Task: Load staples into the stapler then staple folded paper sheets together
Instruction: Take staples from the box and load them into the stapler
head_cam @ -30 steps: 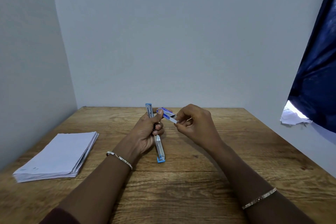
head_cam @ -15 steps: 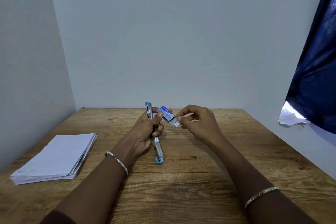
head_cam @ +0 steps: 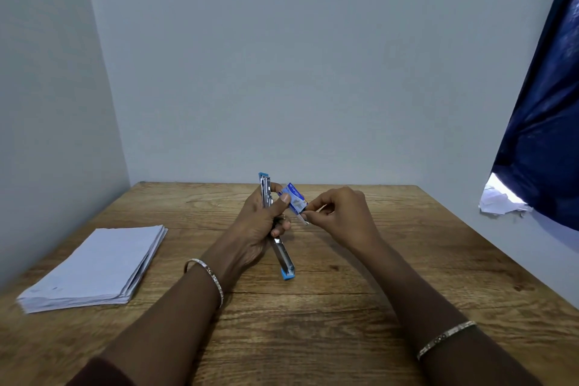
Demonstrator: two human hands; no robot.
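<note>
1. While the left hand (head_cam: 260, 226) grips the stapler (head_cam: 283, 260) above the middle of the table (head_cam: 313, 338), its thumb also pins a small blue staple box (head_cam: 294, 199).
2. The right hand (head_cam: 341, 216), at the stapler's 3 o'clock, pinches the box's white end.
3. A paper stack (head_cam: 97, 263) lies at 9 o'clock.

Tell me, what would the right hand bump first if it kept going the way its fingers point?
The right hand points left and pinches the staple box end, so probably that box first, then the left hand gripping the stapler.
</note>
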